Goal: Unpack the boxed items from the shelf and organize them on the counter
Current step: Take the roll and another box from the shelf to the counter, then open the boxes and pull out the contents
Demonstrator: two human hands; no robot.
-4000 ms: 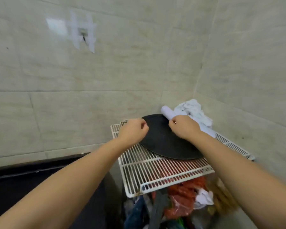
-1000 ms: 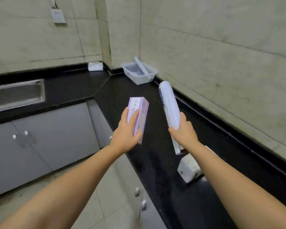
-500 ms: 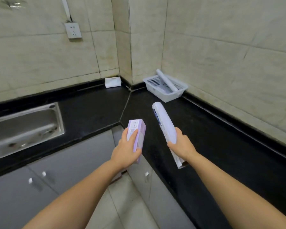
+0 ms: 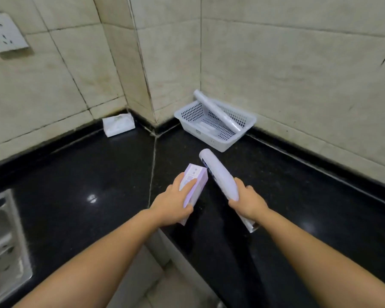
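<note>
Gripped: one purple box (image 4: 195, 186), one white roll (image 4: 219, 174).

Two rolls (image 4: 220, 178) (image 4: 216, 112); one purple box (image 4: 197, 181); one basket (image 4: 211, 141); one tissue pack (image 4: 118, 125); one socket (image 4: 3, 33).

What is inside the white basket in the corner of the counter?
A white roll lies slanted in the white basket, its upper end sticking out over the back rim. A smaller pale item lies on the bottom; what it is cannot be told. The roll covers part of the floor.
</note>
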